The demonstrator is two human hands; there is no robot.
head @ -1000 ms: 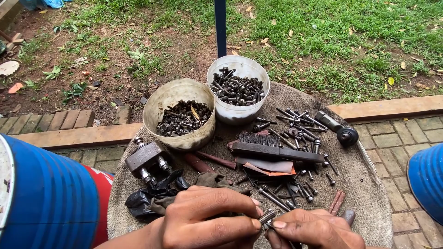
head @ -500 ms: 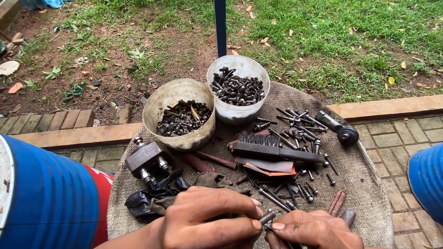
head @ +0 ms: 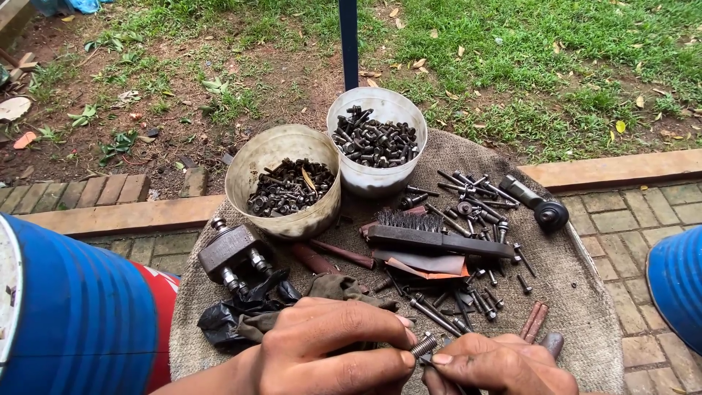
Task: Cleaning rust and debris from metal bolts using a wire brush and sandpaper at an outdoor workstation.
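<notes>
Pinched between both hands low over the burlap-covered table (head: pixel 585 292), a threaded bolt (head: pixel 424 345) is being worked, apparently to have a nut turned on it. The left hand (head: pixel 329 351) is closed on its threaded end, the right hand (head: pixel 497 366) on the lower part. Its long axis runs diagonally, thread pointing up-right. A firm counter-twist seems required next.
</notes>
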